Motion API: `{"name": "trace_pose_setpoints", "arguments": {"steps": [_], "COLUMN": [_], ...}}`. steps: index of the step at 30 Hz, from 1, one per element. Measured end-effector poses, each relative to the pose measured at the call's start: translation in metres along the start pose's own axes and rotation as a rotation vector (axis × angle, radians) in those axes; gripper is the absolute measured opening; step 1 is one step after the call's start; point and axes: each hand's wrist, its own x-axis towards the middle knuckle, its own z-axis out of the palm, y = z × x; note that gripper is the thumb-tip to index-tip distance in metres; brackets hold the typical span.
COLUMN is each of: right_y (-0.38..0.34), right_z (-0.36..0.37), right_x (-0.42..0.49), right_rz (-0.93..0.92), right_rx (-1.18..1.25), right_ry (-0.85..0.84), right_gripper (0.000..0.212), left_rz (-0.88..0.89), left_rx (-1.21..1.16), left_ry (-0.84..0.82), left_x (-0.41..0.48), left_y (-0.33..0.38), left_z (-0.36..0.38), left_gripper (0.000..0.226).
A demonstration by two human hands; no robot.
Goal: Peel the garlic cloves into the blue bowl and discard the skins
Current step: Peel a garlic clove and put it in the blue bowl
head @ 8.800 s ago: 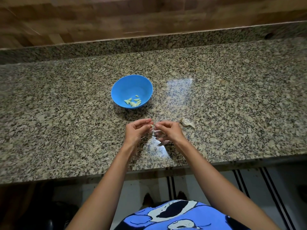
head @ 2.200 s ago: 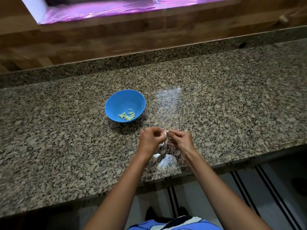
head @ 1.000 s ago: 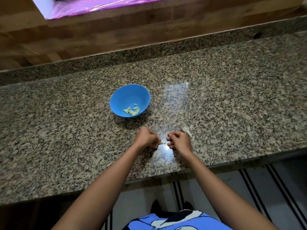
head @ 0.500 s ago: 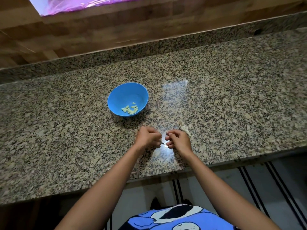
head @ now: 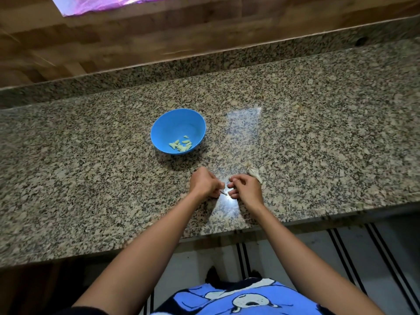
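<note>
Risk 1: the garlic clove is a tiny sliver. If a fingernail tugs the skin hard, it probably pops out of the pinch. The hands work near the front edge of the granite counter, so a loose clove could roll off to the floor.

Risk 2: pale skin flakes would likely be hard to spot on the speckled stone and could be missed at discard.

Grip: left hand and right hand both have curled fingers, their tips meeting on the clove. It sits between the two hands, low over the counter. It is too small to tell how much skin remains.

The blue bowl stands apart, beyond the left hand, with peeled cloves inside. A pale papery lump, bulb remnant or skins, lies just beyond the right hand.
</note>
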Motion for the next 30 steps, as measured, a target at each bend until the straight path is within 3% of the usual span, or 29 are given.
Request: {"name": "trace_pose_setpoints", "arguments": {"steps": [5, 10, 14, 18, 22, 24, 27, 30], "right_y": [-0.005, -0.015, -0.024, -0.034, -0.046, -0.047, -0.044, -0.044], "right_z": [-0.002, -0.003, 0.0, -0.002, -0.005, -0.007, -0.008, -0.005], "right_x": [-0.001, -0.002, 0.001, 0.006, 0.009, 0.014, 0.015, 0.013], "right_rz": [-0.019, -0.165, -0.252, -0.327, -0.237, -0.189, -0.245, -0.357], "right_rx": [-0.096, -0.262, -0.336, -0.394, -0.32, -0.23, -0.35, -0.466], "right_ry": [-0.071, -0.221, -0.242, -0.284, -0.464, -0.542, -0.526, -0.394], "right_gripper": [0.016, 0.022, 0.026, 0.03, 0.016, 0.01, 0.014, 0.013], "left_rz": [0.091, -0.057, -0.01, 0.137, 0.327, 0.581, 0.931, 0.912], "left_rx": [0.112, -0.544, -0.73, -0.585, -0.396, -0.057, 0.542, 0.536], "left_ry": [0.091, -0.159, -0.272, -0.24, -0.162, -0.027, 0.045, -0.008], "left_x": [-0.011, -0.009, -0.011, -0.011, -0.01, -0.006, 0.0, 0.002], "left_y": [-0.001, -0.017, -0.014, -0.01, -0.012, -0.017, -0.023, -0.017], "left_z": [0.007, -0.021, -0.033, -0.041, -0.045, -0.047, -0.049, -0.053], "left_gripper": [0.007, 0.017, 0.019, 0.017, 0.014, 0.013, 0.017, 0.019]}}
